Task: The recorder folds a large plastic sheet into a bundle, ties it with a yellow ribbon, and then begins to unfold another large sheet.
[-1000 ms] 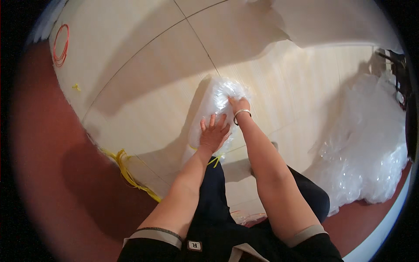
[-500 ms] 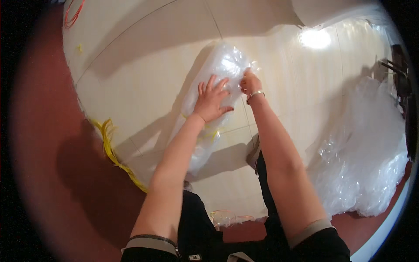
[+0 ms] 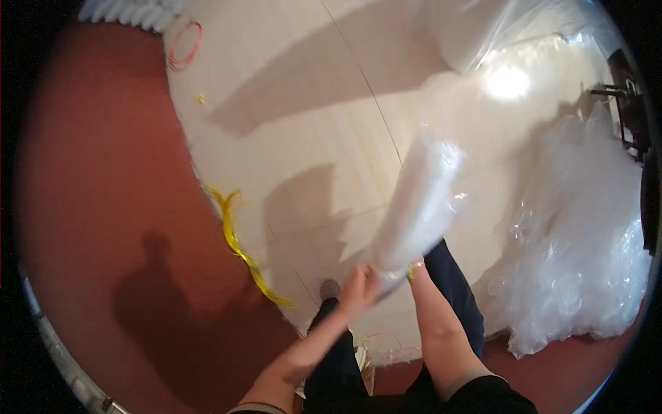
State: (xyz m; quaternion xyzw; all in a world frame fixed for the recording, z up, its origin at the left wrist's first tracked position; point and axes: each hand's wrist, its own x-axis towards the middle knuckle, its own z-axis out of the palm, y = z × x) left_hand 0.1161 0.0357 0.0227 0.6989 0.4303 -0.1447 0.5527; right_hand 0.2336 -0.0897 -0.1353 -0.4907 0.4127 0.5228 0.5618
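Note:
A long bundle of clear plastic film (image 3: 417,207) is lifted off the floor and tilted, its far end pointing up and to the right. Yellow string shows around its near end. My left hand (image 3: 360,288) is closed on that near end, slightly blurred by motion. My right hand (image 3: 416,265) reaches in behind the bundle at its right side. Only the wrist part shows there; the fingers are hidden by the plastic.
Yellow strips (image 3: 238,248) lie along the edge between the pale tiles and the red floor (image 3: 110,172). A red string coil (image 3: 185,47) lies far left. A large heap of clear plastic (image 3: 572,241) fills the right side, beside a black metal frame (image 3: 627,114). More plastic (image 3: 483,31) stands at the back.
The bundle was lying on the tiles under my left hand. Now it is raised and nearer to me, with my left hand at its near end and my right hand behind it.

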